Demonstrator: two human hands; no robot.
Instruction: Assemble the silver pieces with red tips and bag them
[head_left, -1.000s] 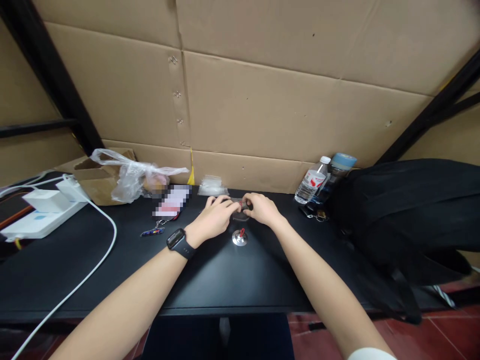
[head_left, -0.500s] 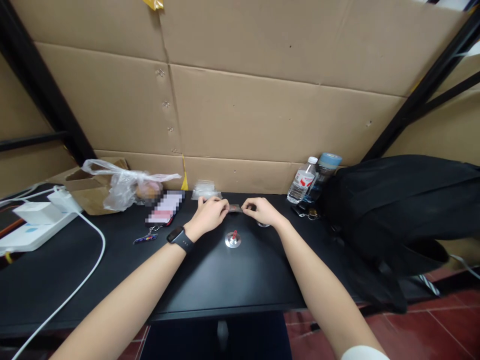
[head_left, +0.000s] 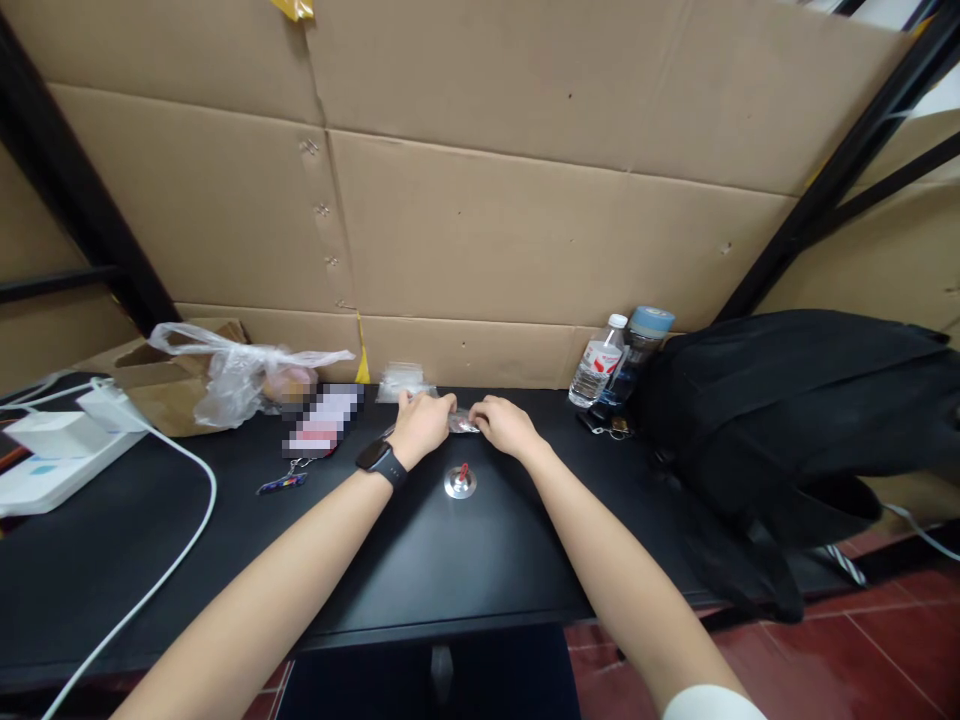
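Small clear plastic packet (head_left: 463, 424), one: pinched between left hand (head_left: 423, 430) and right hand (head_left: 510, 427), now closer together, suggesting two-handed manipulation. Red-topped metal disc (head_left: 454, 488): nearby, untouched.

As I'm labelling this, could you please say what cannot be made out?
Head view:
Clear plastic packet: contents too small, partly hidden by bare left hand and bare right hand.
Black fabric backpack: cut off by right edge.
White fabric sleeve: cut off by bottom edge.
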